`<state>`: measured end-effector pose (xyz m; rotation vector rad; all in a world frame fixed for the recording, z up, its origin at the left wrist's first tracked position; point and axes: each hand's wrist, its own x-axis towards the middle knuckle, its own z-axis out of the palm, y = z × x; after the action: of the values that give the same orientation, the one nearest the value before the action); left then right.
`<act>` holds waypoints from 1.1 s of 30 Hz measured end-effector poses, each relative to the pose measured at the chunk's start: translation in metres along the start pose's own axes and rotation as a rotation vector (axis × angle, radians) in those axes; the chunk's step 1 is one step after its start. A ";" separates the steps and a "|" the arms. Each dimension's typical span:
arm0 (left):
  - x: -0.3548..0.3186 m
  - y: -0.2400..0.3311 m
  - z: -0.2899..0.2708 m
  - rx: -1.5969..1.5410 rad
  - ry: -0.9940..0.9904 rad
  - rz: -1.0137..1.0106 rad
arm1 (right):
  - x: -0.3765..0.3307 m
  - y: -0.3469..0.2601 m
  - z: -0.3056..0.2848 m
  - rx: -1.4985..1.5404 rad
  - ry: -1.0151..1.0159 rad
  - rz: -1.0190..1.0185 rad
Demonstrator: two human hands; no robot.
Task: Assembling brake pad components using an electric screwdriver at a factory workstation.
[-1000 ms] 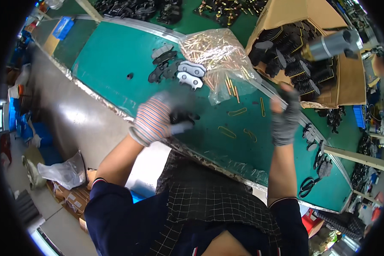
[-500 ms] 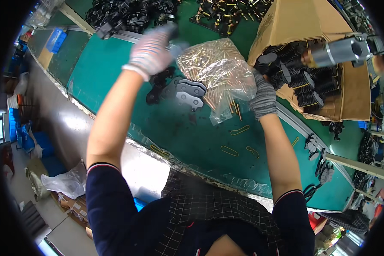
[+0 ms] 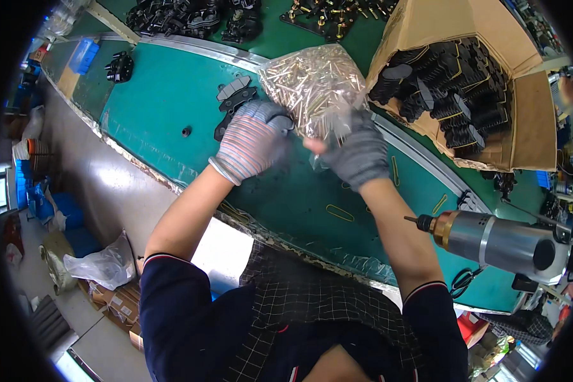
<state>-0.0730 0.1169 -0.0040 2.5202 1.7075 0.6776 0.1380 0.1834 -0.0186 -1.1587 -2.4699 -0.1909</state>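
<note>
My left hand (image 3: 251, 141), in a striped glove, is closed around a dark grey piece that looks like a brake pad (image 3: 282, 121), largely hidden by the fingers. Just beyond that hand lie more brake pads (image 3: 235, 89), grey and black. A clear plastic bag (image 3: 312, 83) full of thin brass-coloured pins sits in front of both hands. My right hand (image 3: 361, 153), in a dark grey glove with a bare thumb tip, is at the bag's near right edge. Motion smears its fingers, so whether it holds a pin is unclear.
A powered screwdriver (image 3: 490, 240) hangs beside my right forearm. An open carton (image 3: 533, 121) of black brake pads stands far right. Yellow rubber bands (image 3: 340, 212) lie on the green table (image 3: 165, 95). A black caliper (image 3: 119, 67) and a small dark part (image 3: 186, 131) are left.
My left hand has come down and nearer, onto the brake pads. My right hand has moved left from the bag's far side. A black caliper now stands at far left. The screwdriver has swung nearer.
</note>
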 end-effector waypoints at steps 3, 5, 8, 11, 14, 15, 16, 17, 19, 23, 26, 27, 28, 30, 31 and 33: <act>-0.007 0.003 0.005 0.120 0.029 -0.075 | 0.037 -0.003 0.004 0.329 -0.476 0.418; -0.010 0.030 0.013 -0.031 0.200 -0.217 | 0.042 0.015 0.017 1.049 -0.165 0.547; -0.006 0.067 0.021 -0.725 0.290 -0.571 | 0.058 0.012 -0.021 1.385 0.114 0.602; 0.010 0.090 0.018 -1.936 0.142 -1.155 | 0.076 -0.003 -0.038 1.158 0.351 0.422; 0.031 0.093 0.012 -2.461 0.257 -0.798 | 0.052 -0.020 -0.081 1.513 0.390 0.521; 0.041 0.106 0.010 -2.477 0.210 -0.789 | 0.037 -0.017 -0.090 1.589 0.380 0.543; 0.047 0.122 0.007 -2.402 0.178 -0.827 | 0.021 -0.017 -0.097 1.671 0.363 0.562; 0.046 0.139 0.002 -2.320 0.167 -0.867 | 0.004 -0.019 -0.114 1.629 0.373 0.600; 0.041 0.164 0.001 -2.232 0.153 -0.901 | -0.030 -0.020 -0.139 1.589 0.388 0.635; 0.046 0.188 0.017 -2.506 -0.201 -0.743 | -0.077 -0.006 -0.148 1.378 0.561 0.638; 0.083 0.208 0.056 -2.608 -0.406 -0.685 | -0.083 0.020 -0.142 1.415 0.603 0.742; 0.097 0.211 0.070 -2.634 -0.447 -0.716 | -0.082 0.034 -0.138 1.472 0.693 0.766; 0.109 0.206 0.077 -2.622 -0.442 -0.706 | -0.086 0.054 -0.126 1.482 0.700 0.754; 0.135 0.196 0.093 -2.462 -0.440 -0.792 | -0.094 0.101 -0.097 0.787 0.532 0.419; 0.146 0.192 0.101 -2.383 -0.444 -0.840 | -0.096 0.118 -0.089 0.792 0.536 0.427; 0.162 0.189 0.117 -2.225 -0.465 -0.936 | -0.095 0.144 -0.077 0.680 0.219 0.427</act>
<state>0.1851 0.2116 -0.0064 0.2158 0.5987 0.8191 0.3258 0.1872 0.0049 -1.2206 -1.8061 0.5667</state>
